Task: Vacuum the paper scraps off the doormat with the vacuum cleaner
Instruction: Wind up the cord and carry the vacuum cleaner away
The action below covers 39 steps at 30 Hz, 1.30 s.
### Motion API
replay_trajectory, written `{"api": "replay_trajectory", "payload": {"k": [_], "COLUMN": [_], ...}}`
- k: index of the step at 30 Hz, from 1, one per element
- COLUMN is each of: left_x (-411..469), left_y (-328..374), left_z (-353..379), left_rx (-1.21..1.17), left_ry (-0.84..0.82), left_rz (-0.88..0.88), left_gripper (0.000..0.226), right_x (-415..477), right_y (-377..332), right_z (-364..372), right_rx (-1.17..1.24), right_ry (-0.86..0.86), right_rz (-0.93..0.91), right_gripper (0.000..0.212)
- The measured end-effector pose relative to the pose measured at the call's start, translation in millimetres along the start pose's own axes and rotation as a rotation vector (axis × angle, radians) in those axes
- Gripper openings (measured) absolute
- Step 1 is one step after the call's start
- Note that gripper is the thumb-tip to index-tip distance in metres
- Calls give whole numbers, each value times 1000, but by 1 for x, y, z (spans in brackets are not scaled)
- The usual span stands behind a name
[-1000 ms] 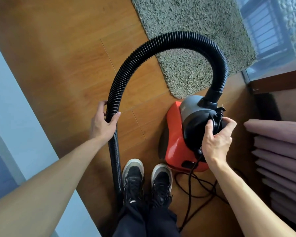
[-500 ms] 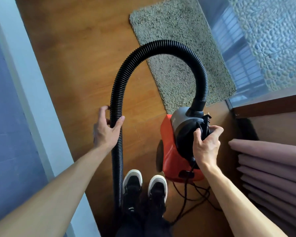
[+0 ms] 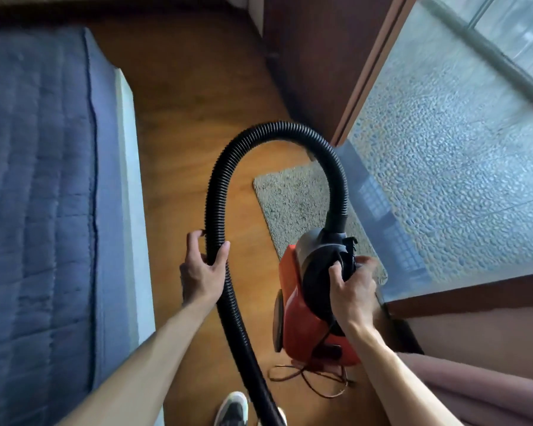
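- Orange-and-grey vacuum cleaner (image 3: 305, 305) hangs in the air by its top handle, above the wood floor (image 3: 179, 118), right at the near corner of the doormat (image 3: 293, 204).
- Right hand (image 3: 353, 290): fingers curled tight around the black handle, thumb on the near side. Looks like a one-hand carry, so I'd judge the body compact and fairly light.
- Left hand (image 3: 202, 269): fingers and thumb wrapped loosely round the black ribbed hose (image 3: 225, 186), partway along it.
- Hose is flexible; it arcs up and over into the body's front port. Ribs should give decent grip, but it will flop, so best held closer to the nozzle when aiming. Nozzle end is out of frame at the bottom.
- Power cord (image 3: 308, 379) trails loose on the floor under the body: snag risk.
- Paper scraps: can't make any out on the mat; pile is speckled and blurred.
- Containers: only the vacuum's own dust bin; contents hidden.
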<state>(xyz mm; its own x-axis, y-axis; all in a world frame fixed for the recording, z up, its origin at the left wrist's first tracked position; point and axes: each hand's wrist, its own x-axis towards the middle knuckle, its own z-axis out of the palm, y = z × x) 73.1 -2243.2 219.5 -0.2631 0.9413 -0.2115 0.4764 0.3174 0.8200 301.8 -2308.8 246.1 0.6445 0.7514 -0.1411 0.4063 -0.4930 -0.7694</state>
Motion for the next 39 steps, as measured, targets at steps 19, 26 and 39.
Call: {"api": "replay_trajectory", "payload": {"k": [19,26,39], "left_x": [-11,8,141], "left_y": [342,382,414], "left_z": [-206,-249,-298], "left_rx": [-155,-236,-243], "left_ry": [359,422,306], "left_rz": [419,415,348], "left_gripper": [47,43,63], "right_x": [24,31,78], "right_y": [-345,-410,-512], "right_z": [-183,-189,-121], "right_rx": [213,178,180], "right_ry": [68,63,90], "right_rz": [-367,-465,-393], "right_gripper": [24,22,24]}}
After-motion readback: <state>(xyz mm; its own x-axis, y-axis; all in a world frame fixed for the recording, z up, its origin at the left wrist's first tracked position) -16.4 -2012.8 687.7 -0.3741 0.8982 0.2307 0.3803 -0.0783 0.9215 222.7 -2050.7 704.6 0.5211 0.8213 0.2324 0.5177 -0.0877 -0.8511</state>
